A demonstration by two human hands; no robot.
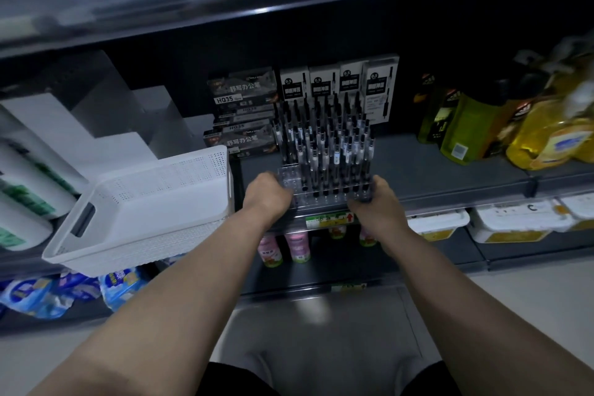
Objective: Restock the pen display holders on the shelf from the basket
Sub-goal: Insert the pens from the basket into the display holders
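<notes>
A clear tiered pen display holder (324,194) stands at the front edge of the dark shelf (450,167), filled with several upright black-and-white pens (324,141). My left hand (266,191) grips the holder's left end and my right hand (376,199) grips its right end. A white perforated basket (144,212) sits tilted on the shelf to the left of the holder, its inside mostly hidden from this angle.
Boxes of pens (242,112) and white pen packs (337,83) stand behind the holder. Yellow and green bottles (520,128) crowd the shelf's right side. White rolls (29,183) lie at the left. Pink bottles (297,246) and tubs (514,222) fill the shelf below.
</notes>
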